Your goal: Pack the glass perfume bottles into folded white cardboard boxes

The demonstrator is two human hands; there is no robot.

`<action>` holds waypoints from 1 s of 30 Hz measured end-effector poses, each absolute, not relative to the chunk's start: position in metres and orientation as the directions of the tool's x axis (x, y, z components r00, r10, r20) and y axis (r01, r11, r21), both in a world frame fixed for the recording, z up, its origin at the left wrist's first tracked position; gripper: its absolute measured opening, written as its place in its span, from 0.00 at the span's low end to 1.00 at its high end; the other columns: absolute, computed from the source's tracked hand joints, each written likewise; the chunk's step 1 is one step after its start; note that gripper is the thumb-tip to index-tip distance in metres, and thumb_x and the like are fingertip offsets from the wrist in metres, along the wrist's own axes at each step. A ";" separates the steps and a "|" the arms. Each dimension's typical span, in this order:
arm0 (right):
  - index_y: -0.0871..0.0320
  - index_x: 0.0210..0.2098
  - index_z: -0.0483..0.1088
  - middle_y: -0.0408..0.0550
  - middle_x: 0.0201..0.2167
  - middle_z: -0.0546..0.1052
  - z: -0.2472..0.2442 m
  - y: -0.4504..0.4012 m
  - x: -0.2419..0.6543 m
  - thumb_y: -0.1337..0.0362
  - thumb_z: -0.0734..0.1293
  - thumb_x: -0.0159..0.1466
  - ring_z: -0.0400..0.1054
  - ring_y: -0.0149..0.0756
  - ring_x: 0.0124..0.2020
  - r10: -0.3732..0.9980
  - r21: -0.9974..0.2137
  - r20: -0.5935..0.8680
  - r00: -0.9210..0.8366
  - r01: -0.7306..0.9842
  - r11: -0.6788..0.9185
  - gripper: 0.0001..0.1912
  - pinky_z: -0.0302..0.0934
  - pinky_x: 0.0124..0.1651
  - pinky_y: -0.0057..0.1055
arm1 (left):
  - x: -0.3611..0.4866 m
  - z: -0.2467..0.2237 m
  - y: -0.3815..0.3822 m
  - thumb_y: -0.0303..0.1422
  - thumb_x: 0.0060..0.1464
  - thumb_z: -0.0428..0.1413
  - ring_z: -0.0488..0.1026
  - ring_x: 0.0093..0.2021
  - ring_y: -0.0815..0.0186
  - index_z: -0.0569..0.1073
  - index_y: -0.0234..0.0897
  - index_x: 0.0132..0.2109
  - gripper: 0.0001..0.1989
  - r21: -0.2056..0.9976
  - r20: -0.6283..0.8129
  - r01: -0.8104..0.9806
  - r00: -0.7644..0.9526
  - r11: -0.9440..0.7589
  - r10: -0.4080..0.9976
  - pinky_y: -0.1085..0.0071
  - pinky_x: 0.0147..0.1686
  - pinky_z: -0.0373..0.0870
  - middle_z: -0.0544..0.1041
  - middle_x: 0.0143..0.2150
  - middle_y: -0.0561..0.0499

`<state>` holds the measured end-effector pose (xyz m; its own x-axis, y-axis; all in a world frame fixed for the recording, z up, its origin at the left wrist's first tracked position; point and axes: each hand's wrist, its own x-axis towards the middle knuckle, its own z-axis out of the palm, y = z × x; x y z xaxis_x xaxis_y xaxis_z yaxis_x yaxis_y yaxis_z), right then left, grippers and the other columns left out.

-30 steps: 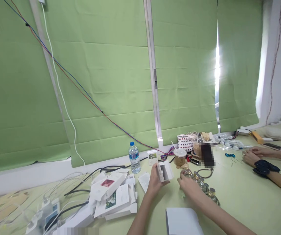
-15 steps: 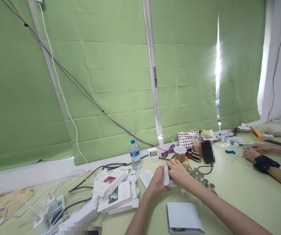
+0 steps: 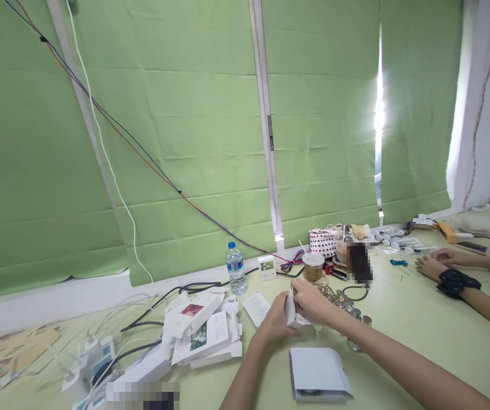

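A small white box point(image 3: 292, 312) is held upright between both hands above the pale green table point(image 3: 403, 353). My left hand point(image 3: 277, 319) wraps round its left side and underside. The fingers of my right hand point(image 3: 311, 299) are closed on its top and right side. Below the hands lies a larger white box point(image 3: 318, 373), flat on the table. A white card point(image 3: 256, 309) lies just left of my left hand. Small glass jars point(image 3: 343, 302) with gold-coloured lids stand beyond my right forearm, which partly hides them.
Flattened white boxes point(image 3: 204, 333) are piled at the left beside cables and a power strip point(image 3: 95, 364). A water bottle point(image 3: 236, 270) and a lidded cup point(image 3: 313, 266) stand behind. Another person's hands point(image 3: 435, 265) rest at the right near blue scissors point(image 3: 399, 262).
The box between my hands has turned slightly, showing more of its side. The view has shifted a little. The other person's hands appear slightly farther left.
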<state>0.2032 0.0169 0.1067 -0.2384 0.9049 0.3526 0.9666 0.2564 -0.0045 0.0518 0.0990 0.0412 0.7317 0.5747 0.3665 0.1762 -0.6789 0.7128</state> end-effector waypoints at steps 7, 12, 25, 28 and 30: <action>0.59 0.26 0.78 0.48 0.33 0.70 0.167 -0.002 0.231 0.67 0.69 0.57 0.64 0.37 0.34 0.922 -0.101 0.329 -0.203 0.963 0.248 0.05 0.54 0.35 0.28 | 0.054 0.042 0.103 0.29 0.26 0.71 0.67 0.51 0.53 0.64 0.40 0.55 0.44 0.763 0.386 0.141 0.683 -0.631 0.620 0.61 0.52 0.63 0.69 0.51 0.47; 0.56 0.27 0.78 0.47 0.30 0.69 0.197 -0.047 0.270 0.63 0.69 0.57 0.64 0.37 0.31 0.949 -0.177 0.296 -0.111 0.970 0.169 0.06 0.52 0.33 0.29 | 0.066 0.038 0.107 0.27 0.33 0.68 0.66 0.53 0.54 0.60 0.41 0.53 0.38 0.805 0.416 0.135 0.565 -0.578 0.713 0.60 0.54 0.61 0.69 0.51 0.47; 0.57 0.20 0.73 0.52 0.32 0.78 0.119 -0.117 0.288 0.73 0.66 0.48 0.73 0.43 0.32 0.978 -0.078 0.006 0.210 0.975 -0.209 0.07 0.49 0.27 0.28 | 0.093 0.029 0.107 0.31 0.34 0.68 0.66 0.55 0.52 0.59 0.42 0.52 0.38 0.856 0.400 0.102 0.493 -0.507 0.773 0.57 0.56 0.59 0.69 0.52 0.48; 0.59 0.20 0.72 0.55 0.27 0.78 0.107 -0.109 0.284 0.74 0.65 0.50 0.74 0.47 0.30 0.974 -0.027 0.034 0.224 0.975 -0.223 0.06 0.46 0.26 0.28 | 0.090 0.029 0.104 0.32 0.33 0.69 0.66 0.55 0.52 0.60 0.41 0.52 0.39 0.856 0.396 0.101 0.504 -0.508 0.768 0.59 0.56 0.60 0.70 0.52 0.46; 0.60 0.20 0.72 0.57 0.25 0.78 0.104 -0.104 0.281 0.73 0.63 0.55 0.74 0.48 0.30 0.975 0.001 0.063 0.213 0.977 -0.214 0.10 0.47 0.26 0.29 | 0.087 0.030 0.102 0.33 0.32 0.69 0.67 0.54 0.52 0.61 0.40 0.52 0.38 0.856 0.391 0.104 0.507 -0.505 0.768 0.59 0.55 0.61 0.70 0.52 0.46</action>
